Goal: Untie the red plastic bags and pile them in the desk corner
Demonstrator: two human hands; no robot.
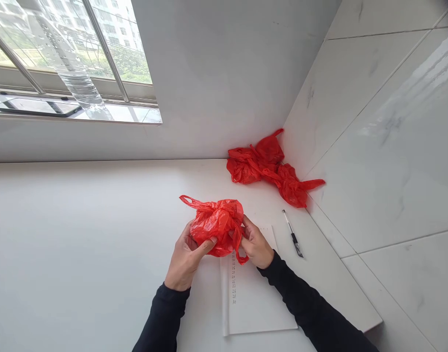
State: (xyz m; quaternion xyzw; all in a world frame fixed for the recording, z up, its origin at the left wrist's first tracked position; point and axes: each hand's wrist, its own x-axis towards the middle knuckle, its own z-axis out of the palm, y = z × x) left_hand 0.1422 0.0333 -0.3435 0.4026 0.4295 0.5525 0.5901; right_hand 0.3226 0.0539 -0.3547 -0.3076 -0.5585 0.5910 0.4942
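Observation:
A knotted red plastic bag is held up between my two hands, above the table and the top of a paper pad. My left hand grips its left side, with the thumb pressed on the front. On the other side, my right hand has its fingers closed on the bag near a hanging handle loop. Another loop sticks out to the upper left. What is inside the bag cannot be seen. Below lies the white paper pad with a column of handwritten numbers, partly covered by my right arm.
More knotted red plastic bags lie heaped in the far right corner against the walls. A black capped pen rests right of the pad. On the windowsill stand a clear water bottle and a flat dark-edged tablet-like object. Tiled wall bounds the right.

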